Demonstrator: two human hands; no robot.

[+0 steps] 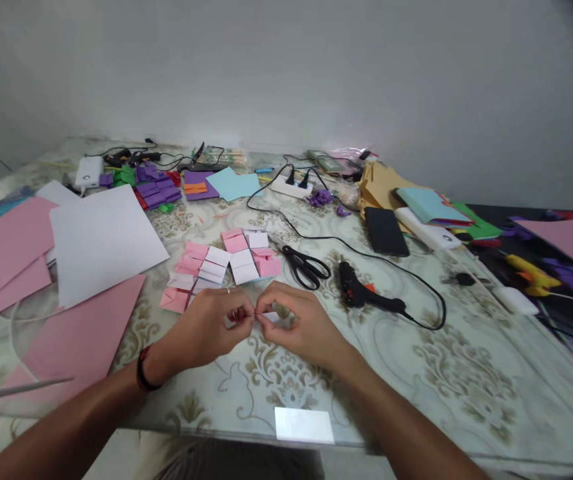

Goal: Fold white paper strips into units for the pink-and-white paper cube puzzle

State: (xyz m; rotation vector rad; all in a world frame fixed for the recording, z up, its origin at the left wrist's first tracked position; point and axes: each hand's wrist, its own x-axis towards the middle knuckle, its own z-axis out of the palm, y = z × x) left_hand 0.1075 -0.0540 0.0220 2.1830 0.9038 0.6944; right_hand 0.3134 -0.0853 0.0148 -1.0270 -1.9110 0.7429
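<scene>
My left hand (214,323) and my right hand (296,323) meet over the middle of the glass-topped table (466,373). Both pinch a small folded piece of pink and white paper (255,316) between thumbs and fingertips; most of it is hidden by the fingers. A ring sits on my left hand and a dark band on that wrist. Just beyond the hands lie several folded pink and white paper pieces (226,263).
Black scissors (306,265) and a black glue gun (364,293) with its cable lie right of the hands. Pink sheets (6,250) and a white sheet (101,240) lie left. A phone (385,231), power strip (291,188), purple folded papers (156,190) and coloured paper stacks (431,207) sit farther back.
</scene>
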